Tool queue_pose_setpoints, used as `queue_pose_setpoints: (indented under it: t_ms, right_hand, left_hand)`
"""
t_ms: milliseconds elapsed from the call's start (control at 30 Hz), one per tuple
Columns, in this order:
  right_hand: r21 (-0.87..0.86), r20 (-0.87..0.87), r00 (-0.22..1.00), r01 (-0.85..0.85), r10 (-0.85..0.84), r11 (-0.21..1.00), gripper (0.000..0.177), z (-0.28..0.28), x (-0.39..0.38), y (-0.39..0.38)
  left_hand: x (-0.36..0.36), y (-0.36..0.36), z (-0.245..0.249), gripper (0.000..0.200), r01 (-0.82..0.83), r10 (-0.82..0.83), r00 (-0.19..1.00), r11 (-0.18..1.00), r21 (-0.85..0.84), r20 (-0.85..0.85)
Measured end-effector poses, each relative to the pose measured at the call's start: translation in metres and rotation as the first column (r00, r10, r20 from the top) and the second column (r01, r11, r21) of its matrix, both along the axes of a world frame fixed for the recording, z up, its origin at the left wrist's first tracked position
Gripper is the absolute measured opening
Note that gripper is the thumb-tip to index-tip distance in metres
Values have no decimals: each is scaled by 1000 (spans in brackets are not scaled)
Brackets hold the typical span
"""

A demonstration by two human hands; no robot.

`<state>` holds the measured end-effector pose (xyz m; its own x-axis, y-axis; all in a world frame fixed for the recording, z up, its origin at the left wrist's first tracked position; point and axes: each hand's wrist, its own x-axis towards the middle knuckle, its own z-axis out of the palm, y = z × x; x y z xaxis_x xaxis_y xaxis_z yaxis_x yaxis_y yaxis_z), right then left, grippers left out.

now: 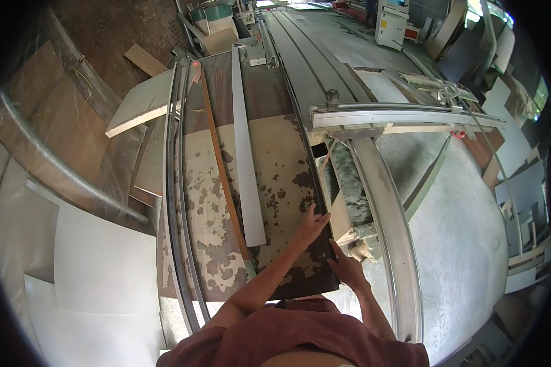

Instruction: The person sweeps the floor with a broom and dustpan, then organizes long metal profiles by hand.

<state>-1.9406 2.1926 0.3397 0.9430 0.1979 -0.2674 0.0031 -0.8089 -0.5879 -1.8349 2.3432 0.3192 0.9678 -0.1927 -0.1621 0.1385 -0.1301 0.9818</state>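
My left hand (312,227) is on the right part of the worn tabletop (281,202), its fingers apart near the dark edge strip (315,183). Just below and to the right, my right hand (349,268) is at the outer side of that same edge, fingers spread. Nothing shows held in either hand. A long white board strip (245,147) lies lengthwise on the table, left of my hands. Beside it runs a thin brown strip (220,165). Whether my fingertips press on the edge is hard to tell.
Metal rails (177,183) run along the table's left side. To the right are a metal beam (386,226) and a crosswise fence (404,117). White panels (104,251) stand at the left. A white machine cabinet (391,24) and part of a person (371,13) are far back.
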Motion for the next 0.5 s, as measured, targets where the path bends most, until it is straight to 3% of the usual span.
queue_pose_setpoints:
  t_ms: [100, 267, 500]
  right_hand:
    - [-17, 13, 1000, -13, 13, 1000, 61, 1, 14, -1]
    - [-31, 89, 995, -49, 52, 998, 61, -7, 40, -4]
    - [-84, 130, 990, -43, 53, 996, 62, -13, 79, 6]
  left_hand:
    - [-1, 6, 4, 80, 25, -25, 999, 1000, -4, -47]
    - [-14, 25, -8, 78, -116, 105, 989, 988, -98, -108]
    - [-32, 38, 9, 76, -165, 149, 962, 985, -52, -228]
